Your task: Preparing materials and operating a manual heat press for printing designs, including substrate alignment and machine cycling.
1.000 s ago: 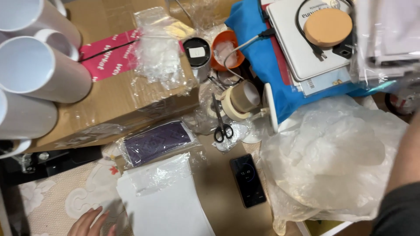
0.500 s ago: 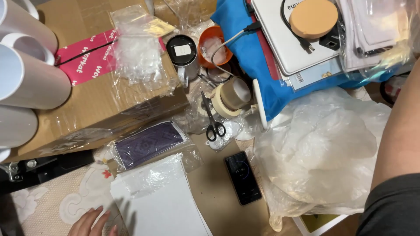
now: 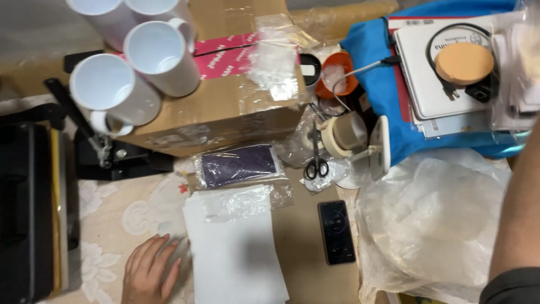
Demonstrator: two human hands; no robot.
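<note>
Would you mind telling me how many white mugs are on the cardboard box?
4 show: one mug at the box's left edge, one beside it, and two cut off by the top edge. More may lie out of view.

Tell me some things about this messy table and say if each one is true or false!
1. The left hand lies flat beside the white paper. True.
2. The scissors are in the left hand. False: they lie on the table near the tape roll, and no hand touches them.
3. White mugs sit on the cardboard box. True.
4. The phone lies on top of the box. False: it lies on the table, between the paper and the big clear plastic bag.
5. The right hand holds a mug. False: only the right arm shows at the edge; its hand is out of view.
</note>
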